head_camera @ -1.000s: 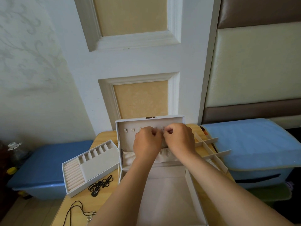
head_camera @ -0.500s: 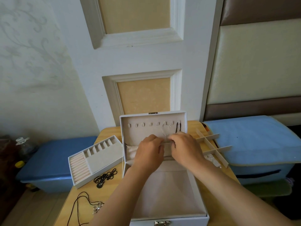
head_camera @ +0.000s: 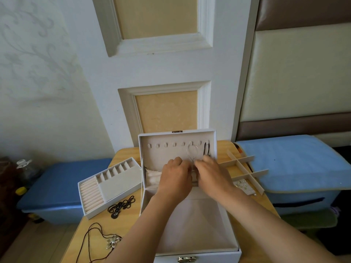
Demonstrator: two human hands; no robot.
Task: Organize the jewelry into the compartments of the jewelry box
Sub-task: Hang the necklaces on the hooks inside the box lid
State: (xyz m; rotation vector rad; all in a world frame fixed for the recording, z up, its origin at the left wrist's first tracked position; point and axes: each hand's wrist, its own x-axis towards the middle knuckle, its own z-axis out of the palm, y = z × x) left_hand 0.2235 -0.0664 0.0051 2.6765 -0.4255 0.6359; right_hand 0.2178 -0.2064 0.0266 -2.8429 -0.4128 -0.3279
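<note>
- Counter (head_camera: 98,224): wooden, carries every item listed.
- Far left of the left hand: removable tray (head_camera: 114,186) with ring rolls and small slots, flat on the counter.
- Nearer the camera than the tray: pendant necklace (head_camera: 112,242) on black cord and black knotted piece (head_camera: 121,205), both loose on the counter.
- Jewelry box (head_camera: 190,234): open beneath both forearms, lid (head_camera: 161,154) upright.
- Left hand (head_camera: 175,179) and right hand (head_camera: 212,175): fingers curled, fingertips meeting, grasping the lower end of the thin necklace (head_camera: 191,157), which hangs from a lid hook just above them.
- Above the right hand: black cord (head_camera: 206,149) on the last hook.
- Right of the right hand: divider grid (head_camera: 245,168), with small clear pieces (head_camera: 242,185) beside it.
</note>
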